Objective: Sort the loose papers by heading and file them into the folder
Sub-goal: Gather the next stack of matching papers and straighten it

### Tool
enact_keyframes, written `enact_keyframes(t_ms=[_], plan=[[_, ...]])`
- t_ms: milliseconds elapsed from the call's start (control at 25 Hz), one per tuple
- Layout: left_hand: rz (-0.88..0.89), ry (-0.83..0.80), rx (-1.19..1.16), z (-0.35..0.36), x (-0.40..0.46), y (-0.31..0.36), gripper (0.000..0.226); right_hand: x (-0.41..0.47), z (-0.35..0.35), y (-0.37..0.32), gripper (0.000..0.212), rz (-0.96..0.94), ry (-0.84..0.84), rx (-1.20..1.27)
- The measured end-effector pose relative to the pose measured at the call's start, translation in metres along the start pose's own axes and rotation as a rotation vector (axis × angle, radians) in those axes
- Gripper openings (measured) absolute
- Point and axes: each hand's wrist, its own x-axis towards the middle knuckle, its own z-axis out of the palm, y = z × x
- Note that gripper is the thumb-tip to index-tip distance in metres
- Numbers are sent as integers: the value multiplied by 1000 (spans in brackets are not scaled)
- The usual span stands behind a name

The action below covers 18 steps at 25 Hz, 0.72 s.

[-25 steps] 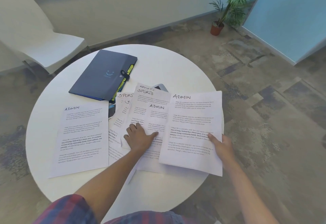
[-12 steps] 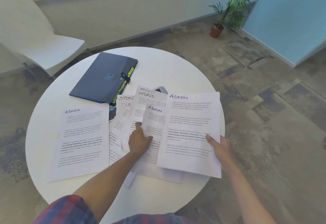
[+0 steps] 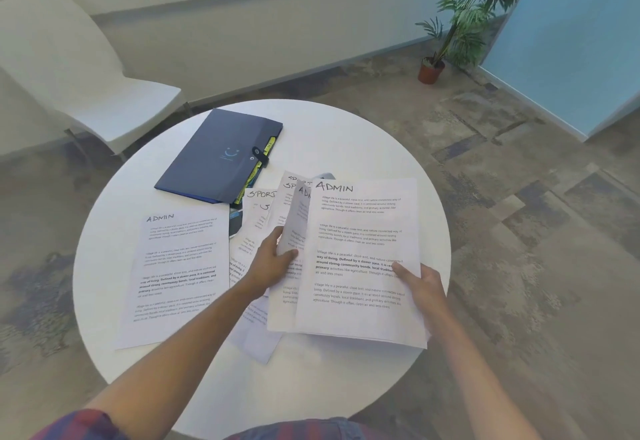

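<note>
- The second ADMIN sheet [image 3: 294, 228] is pinched at its left edge by the left hand [image 3: 268, 265], thumb on top, and is bowed up off the pile, its heading half hidden.
- Its long axis runs from the near edge of the counter [image 3: 363, 135] toward the far edge, parallel to the top ADMIN sheet [image 3: 360, 259] that the right hand [image 3: 420, 284] grips at its right edge, thumb over the print.
- The two sheets overlap, the lifted one just left of and tucked under the right-hand one, so the left hand is the nearer; judging by this, the coming move is a short slide rightward to square them.
- Under them lie SPORTS sheets [image 3: 261, 197], fanned toward the counter's middle.
- A third ADMIN sheet [image 3: 176, 273] lies flat near the left edge, apart from both hands.
- The folder [image 3: 221, 152] lies closed at the far left of the counter, beyond the pile and nearer the left hand.
</note>
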Motion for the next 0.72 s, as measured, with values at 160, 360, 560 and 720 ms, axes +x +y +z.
enact_keyframes(t_ms=[160,360,560,720], plan=[[5,-11,-260,-11,-21,26,38,-11,18,-5,19,-31,-52,-23],[-1,-44,-387,-27,-39,41,38,-22,47,-13,24,-39,-147,-23],[-48,47,-306,-34,-55,47,27,-34,80,-15,18,-107,-153,-58],[-99,11,-464,-50,-63,32,38,-42,98,-9,16,-208,-114,-181]])
